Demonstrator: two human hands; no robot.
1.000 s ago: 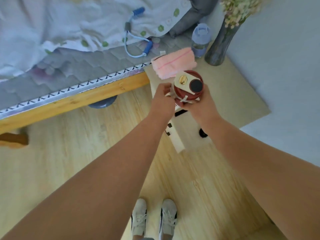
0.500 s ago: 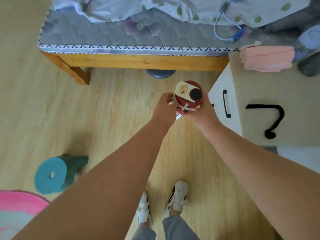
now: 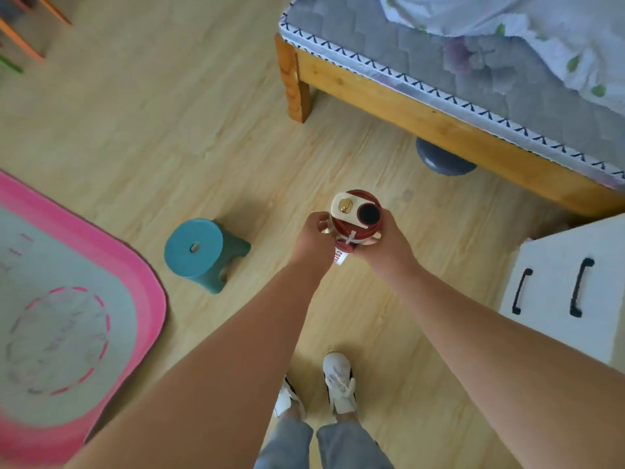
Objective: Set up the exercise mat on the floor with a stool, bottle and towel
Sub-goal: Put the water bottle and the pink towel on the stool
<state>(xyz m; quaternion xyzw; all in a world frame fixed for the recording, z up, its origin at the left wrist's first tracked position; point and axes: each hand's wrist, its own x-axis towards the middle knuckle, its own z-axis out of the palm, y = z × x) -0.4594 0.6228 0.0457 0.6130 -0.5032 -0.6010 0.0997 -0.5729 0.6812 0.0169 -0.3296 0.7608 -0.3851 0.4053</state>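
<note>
Hands first: our left hand (image 3: 313, 240) and right hand (image 3: 389, 243) wrap the upright bottle (image 3: 356, 214), carried level right of the stool (image 3: 199, 248), presumably so nothing spills before it reaches the mat (image 3: 67, 316).

Both bare arms stretch forward (nearly straight); the left hand (image 3: 313, 240) and right hand (image 3: 389, 243) curl round the bottle (image 3: 355, 214) from either side.
</note>
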